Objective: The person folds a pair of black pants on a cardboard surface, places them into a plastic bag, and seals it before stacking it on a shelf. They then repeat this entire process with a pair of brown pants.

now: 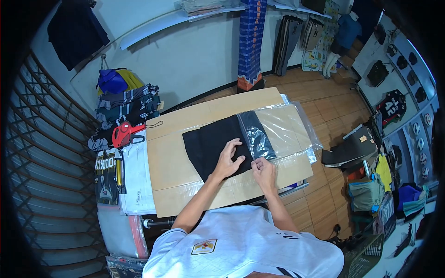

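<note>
A folded black garment (211, 139) lies on a flat sheet of cardboard (171, 171). Its right part is inside a clear plastic bag (289, 127), which stretches to the right over the cardboard. My left hand (228, 162) rests on the black cloth with its fingers spread, just left of the bag's opening. At the bag's near edge, my right hand (263, 172) is closed, thumb and fingers pinched on the plastic beside the lower corner of the opening.
Left of the cardboard are a red tape dispenser (124, 134), stacked folded clothes (125, 104), a yellow cutter (119, 172) and white packages (136, 180). A patterned column (250, 41) stands behind. Clothes and a green basket (366, 255) are on the right.
</note>
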### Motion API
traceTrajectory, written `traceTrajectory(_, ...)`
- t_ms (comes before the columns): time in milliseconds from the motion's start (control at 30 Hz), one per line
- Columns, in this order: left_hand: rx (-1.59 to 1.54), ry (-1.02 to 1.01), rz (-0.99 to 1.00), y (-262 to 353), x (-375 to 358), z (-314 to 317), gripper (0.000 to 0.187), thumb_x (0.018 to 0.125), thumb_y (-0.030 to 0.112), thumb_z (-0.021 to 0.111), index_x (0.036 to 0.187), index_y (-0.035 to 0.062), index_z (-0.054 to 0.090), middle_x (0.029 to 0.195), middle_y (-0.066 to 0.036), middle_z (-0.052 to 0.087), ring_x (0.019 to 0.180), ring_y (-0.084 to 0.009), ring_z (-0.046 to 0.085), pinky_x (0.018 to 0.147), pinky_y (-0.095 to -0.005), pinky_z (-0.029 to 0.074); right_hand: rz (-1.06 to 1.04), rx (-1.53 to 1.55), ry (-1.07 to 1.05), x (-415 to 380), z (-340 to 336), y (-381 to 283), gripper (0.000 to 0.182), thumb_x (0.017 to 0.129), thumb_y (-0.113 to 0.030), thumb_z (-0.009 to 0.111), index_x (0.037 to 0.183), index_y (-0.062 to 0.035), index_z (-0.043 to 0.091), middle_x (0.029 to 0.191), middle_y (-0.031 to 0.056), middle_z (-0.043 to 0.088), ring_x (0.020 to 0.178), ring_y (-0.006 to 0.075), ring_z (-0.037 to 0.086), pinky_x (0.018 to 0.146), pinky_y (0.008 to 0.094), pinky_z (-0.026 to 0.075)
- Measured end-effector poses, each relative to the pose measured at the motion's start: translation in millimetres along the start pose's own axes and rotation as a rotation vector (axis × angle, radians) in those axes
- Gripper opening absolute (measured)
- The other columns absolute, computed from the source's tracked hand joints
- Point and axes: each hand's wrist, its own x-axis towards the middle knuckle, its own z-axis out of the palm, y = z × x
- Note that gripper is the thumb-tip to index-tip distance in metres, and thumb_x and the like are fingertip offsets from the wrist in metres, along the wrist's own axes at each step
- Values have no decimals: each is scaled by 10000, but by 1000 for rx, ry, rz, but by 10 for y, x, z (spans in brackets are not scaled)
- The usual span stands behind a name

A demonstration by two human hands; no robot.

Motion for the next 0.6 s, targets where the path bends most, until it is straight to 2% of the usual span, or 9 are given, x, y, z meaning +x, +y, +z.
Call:
traceTrajectory(67,331,2,131,81,-117,-193,465,850,95,745,1292,42,609,1479,-203,547,1413,-413,497,1146,-488,443,-7,-1,-9,-2,-24,-14,169,895,-151,770,868,9,724,649,126,676,556,244,644,562,384,501)
traceTrajectory(100,418,24,186,32,-181,-280,455,847,97,754,1283,48,634,1423,-211,599,1386,-440,510,1139,-454,442,-4,0,-13,-3,-36,-24,167,894,-149,771,867,8,725,646,123,675,552,239,640,559,382,499)
traceTrajectory(133,563,24,164,27,-245,-394,523,856,179,788,1342,76,624,1513,-209,523,1449,-442,439,1203,-547,338,-2,2,-19,0,-47,-34,164,893,-147,772,865,8,725,642,119,673,548,233,636,556,381,496)
traceTrajectory(200,857,93,-26,127,-411,-540,631,866,330,808,1423,121,596,1610,-237,396,1515,-488,306,1230,-656,183,-2,11,-26,3,-35,-18,159,891,-141,775,862,7,726,637,114,670,542,223,629,551,377,492)
traceTrajectory(233,894,90,-92,27,-471,-628,770,862,504,783,1508,165,539,1666,-268,277,1541,-537,183,1211,-726,93,-5,18,-26,13,-19,8,155,890,-137,776,861,6,726,636,113,669,541,218,626,549,374,490)
traceTrajectory(333,935,66,-120,-127,-549,-680,843,850,580,761,1551,191,498,1665,-295,261,1533,-563,173,1219,-714,103,-17,58,-26,20,0,19,139,881,-123,766,845,4,723,640,126,672,537,242,634,541,384,483)
traceTrajectory(367,973,84,-99,-176,-553,-656,862,846,608,749,1555,188,498,1667,-275,277,1542,-538,175,1232,-690,114,-22,74,-25,26,6,13,133,878,-118,760,838,2,722,643,133,675,536,256,640,538,390,481)
traceTrajectory(500,903,112,-21,-225,-481,-542,844,839,604,760,1522,158,540,1655,-245,328,1540,-503,219,1242,-643,165,-40,94,-38,38,31,36,134,876,-114,760,838,9,721,642,137,672,538,253,641,539,386,483)
traceTrajectory(600,889,101,12,-245,-368,-386,844,836,603,763,1518,158,543,1654,-240,333,1537,-496,232,1239,-646,169,-46,86,-55,43,18,34,138,875,-117,762,838,9,720,644,143,669,539,258,641,542,388,484)
